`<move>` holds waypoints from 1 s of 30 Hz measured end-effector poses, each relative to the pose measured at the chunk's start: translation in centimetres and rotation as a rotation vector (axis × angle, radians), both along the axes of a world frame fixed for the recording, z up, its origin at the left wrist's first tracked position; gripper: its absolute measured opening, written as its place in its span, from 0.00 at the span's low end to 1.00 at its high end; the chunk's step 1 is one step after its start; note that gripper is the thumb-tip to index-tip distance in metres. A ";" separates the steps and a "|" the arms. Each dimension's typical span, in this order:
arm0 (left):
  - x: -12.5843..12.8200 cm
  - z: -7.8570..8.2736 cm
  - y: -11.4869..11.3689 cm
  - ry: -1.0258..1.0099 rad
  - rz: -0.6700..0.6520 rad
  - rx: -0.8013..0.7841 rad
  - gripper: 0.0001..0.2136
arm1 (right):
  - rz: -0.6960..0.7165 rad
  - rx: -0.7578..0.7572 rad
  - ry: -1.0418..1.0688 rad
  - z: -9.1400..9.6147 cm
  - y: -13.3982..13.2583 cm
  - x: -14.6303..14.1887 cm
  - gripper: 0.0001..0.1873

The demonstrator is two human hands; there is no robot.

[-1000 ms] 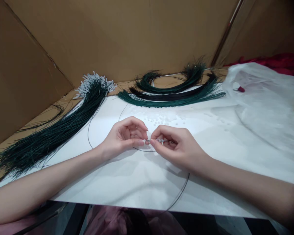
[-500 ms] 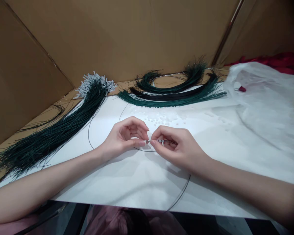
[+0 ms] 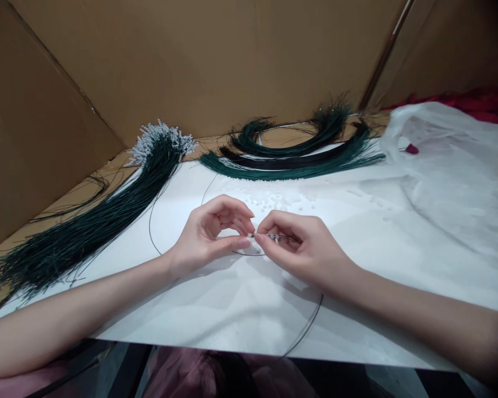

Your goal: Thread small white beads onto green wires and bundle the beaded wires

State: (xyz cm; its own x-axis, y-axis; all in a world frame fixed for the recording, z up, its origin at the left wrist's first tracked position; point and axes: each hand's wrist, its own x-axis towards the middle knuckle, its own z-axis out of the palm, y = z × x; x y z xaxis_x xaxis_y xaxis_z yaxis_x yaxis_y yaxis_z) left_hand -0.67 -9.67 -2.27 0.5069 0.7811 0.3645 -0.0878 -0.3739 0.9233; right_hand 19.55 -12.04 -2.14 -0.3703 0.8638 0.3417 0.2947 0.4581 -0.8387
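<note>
at the clock's centre, the right hand (image 3: 315, 249) is pinching a thin dark wire strung with small white beads (image 3: 273, 236) between thumb and forefinger, the beads showing in the hollow of the grip. the left hand (image 3: 207, 229) is curving in from nine o'clock, its thumb and fingertips nearly meeting at the wire's end (whether they are actually gripping it, i cannot tell). this piece is seemingly standing partway, several beads already sitting on it. at ten o'clock, a long dark green wire bundle with white beaded ends (image 3: 120, 213) is lying on the white worktop (image 3: 232, 309), probably the finished share. plenty is apparently remaining: loose white beads (image 3: 274, 202) are lying scattered towards one o'clock, and beyond them curved dark green wire bundles (image 3: 290, 174) are resting, showing no beaded ends.
</note>
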 end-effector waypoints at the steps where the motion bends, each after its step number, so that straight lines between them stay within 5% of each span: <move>1: 0.0 0.0 0.0 0.000 0.002 0.006 0.17 | -0.002 0.005 0.000 0.0 0.0 0.0 0.04; 30: 0.5 0.2 -0.5 0.144 0.142 0.140 0.12 | -0.002 0.065 -0.025 -0.2 0.0 0.1 0.04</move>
